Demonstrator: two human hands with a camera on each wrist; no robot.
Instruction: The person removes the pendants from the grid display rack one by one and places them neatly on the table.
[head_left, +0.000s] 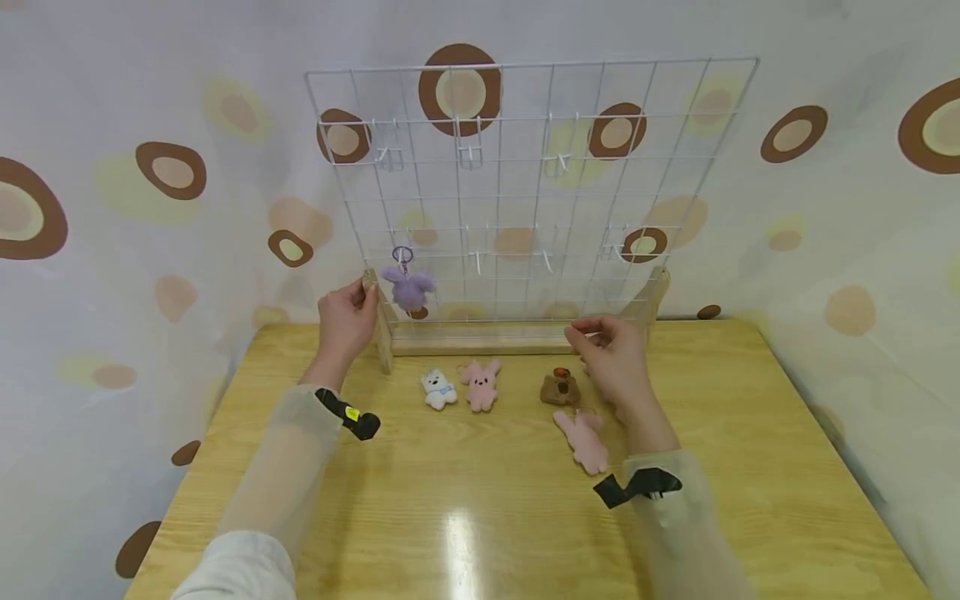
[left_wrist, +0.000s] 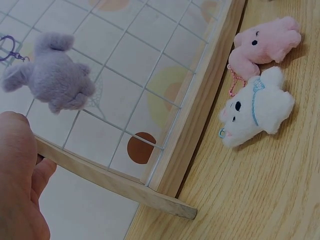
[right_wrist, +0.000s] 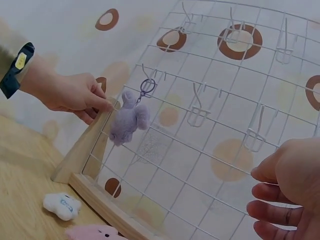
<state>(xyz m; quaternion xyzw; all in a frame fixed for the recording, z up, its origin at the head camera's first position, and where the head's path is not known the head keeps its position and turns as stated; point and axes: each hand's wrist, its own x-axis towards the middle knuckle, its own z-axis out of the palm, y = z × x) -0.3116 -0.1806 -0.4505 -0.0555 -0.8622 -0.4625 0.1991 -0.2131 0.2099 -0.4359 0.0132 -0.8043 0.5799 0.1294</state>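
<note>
My left hand [head_left: 349, 315] pinches the top of the left wooden leg [head_left: 381, 333] of a white wire grid rack [head_left: 517, 198], thumb and fingers on either side. My right hand [head_left: 617, 360] hovers before the lower right of the grid, its fingers loosely bent and nothing seen between them; whether the thumb touches a wire I cannot tell. From a hook at the lower left of the grid hangs a purple plush keychain [right_wrist: 126, 122] by its ring. Below the right hand lie a brown plush keychain [head_left: 560, 388] and a pink plush keychain [head_left: 583, 442].
Toward the left of the table [head_left: 420, 500], a white bear plush [left_wrist: 260, 107] and a pink bunny plush [left_wrist: 270, 44] lie before the wooden base bar [head_left: 480, 345]. Several white hooks [head_left: 470, 153] stick out from the grid. A patterned cloth [head_left: 150, 333] hangs behind.
</note>
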